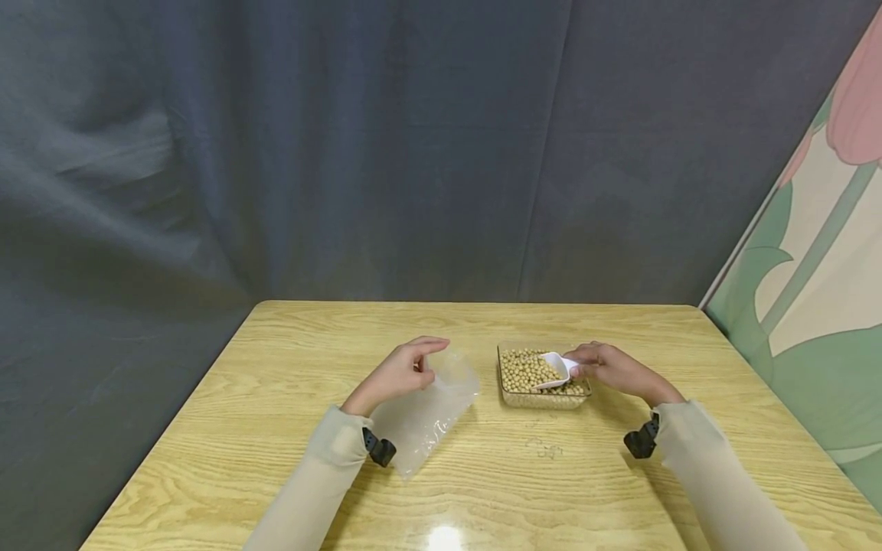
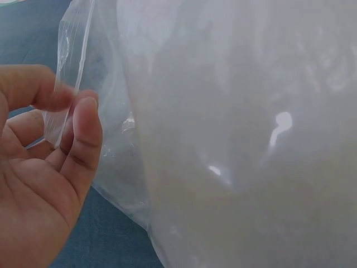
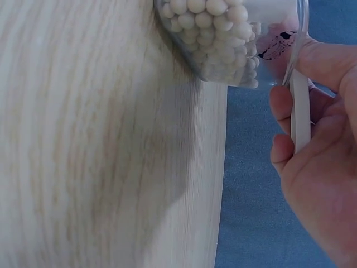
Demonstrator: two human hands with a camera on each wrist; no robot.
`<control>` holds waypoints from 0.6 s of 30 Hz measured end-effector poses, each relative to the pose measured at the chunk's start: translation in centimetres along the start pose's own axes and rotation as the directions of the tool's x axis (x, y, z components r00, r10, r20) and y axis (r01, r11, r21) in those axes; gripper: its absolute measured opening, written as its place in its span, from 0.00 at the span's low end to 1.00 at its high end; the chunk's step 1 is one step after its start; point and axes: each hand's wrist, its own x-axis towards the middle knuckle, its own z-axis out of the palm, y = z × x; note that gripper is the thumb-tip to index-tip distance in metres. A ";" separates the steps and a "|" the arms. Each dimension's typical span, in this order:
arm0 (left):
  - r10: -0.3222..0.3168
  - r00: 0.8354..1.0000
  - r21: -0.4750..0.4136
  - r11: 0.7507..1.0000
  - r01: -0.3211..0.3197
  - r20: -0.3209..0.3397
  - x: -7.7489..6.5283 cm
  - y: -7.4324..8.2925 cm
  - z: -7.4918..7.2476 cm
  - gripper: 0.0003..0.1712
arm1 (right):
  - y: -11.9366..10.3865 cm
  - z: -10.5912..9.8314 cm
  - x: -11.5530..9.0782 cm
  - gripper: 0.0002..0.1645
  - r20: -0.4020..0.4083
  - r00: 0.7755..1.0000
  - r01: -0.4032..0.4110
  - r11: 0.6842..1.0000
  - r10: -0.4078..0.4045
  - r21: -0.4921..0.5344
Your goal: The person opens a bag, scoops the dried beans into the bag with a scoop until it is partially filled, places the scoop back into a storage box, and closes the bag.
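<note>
My left hand (image 1: 403,375) pinches the top edge of a clear zip bag (image 1: 423,421) between thumb and fingers. In the left wrist view, the bag's zip strip (image 2: 83,50) runs past the fingertips and the bag's body (image 2: 234,139) fills most of the picture. My right hand (image 1: 613,371) grips the handle of a white scoop (image 1: 560,367), whose bowl dips into round pale beans (image 1: 524,370). The beans lie in a clear rectangular container (image 1: 544,401). From the right wrist, the fingers curl round the white handle (image 3: 301,111) beside the container's rim.
Both hands work over a wooden table (image 1: 276,428). Behind its far edge hangs a dark grey-blue curtain (image 1: 427,153). A wall panel with a painted flower (image 1: 813,252) stands along the right. Faint dark marks (image 1: 546,448) show on the tabletop in front of the container.
</note>
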 end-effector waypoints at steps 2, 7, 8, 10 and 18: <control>0.001 1.000 0.004 1.000 -0.001 -0.006 0.0 0.1 0.0 0.35 | 0.1 0.0 0.0 0.21 0.000 1.000 0.008 1.000 -0.008 0.007; 0.001 1.000 0.008 1.000 -0.001 -0.008 0.1 0.1 0.0 0.35 | 0.3 -0.1 0.2 0.20 0.004 1.000 0.015 1.000 -0.015 0.019; 0.001 1.000 0.007 1.000 -0.001 -0.007 0.1 0.1 0.0 0.35 | 0.3 -0.1 0.2 0.20 0.006 1.000 0.016 1.000 -0.016 0.023; 0.001 1.000 0.004 1.000 -0.001 -0.004 0.1 0.0 0.0 0.35 | 0.3 -0.1 0.2 0.20 0.007 1.000 0.015 0.999 -0.015 0.034; 0.002 1.000 -0.013 1.000 -0.002 0.008 0.0 0.0 0.0 0.35 | 0.4 0.0 0.0 0.21 0.008 1.000 -0.010 0.999 0.009 0.050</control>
